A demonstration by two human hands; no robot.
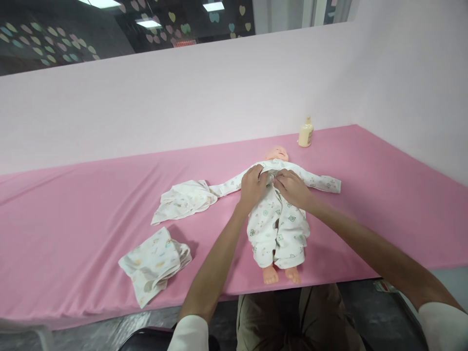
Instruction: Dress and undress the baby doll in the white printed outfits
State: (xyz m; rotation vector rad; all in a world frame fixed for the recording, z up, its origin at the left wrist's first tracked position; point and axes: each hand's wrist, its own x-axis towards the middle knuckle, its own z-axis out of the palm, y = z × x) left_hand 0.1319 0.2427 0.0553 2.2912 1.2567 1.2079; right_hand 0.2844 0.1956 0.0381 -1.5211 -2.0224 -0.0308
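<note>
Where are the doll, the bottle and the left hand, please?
Doll [288,219], head view: on its clothed lower body.
Bottle [305,135], head view: on its body.
Left hand [252,184], head view: on its back.

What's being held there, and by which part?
The white, printed, long-sleeved cloth top, apparently by its gathered front, in the left grip and right grip.
</note>
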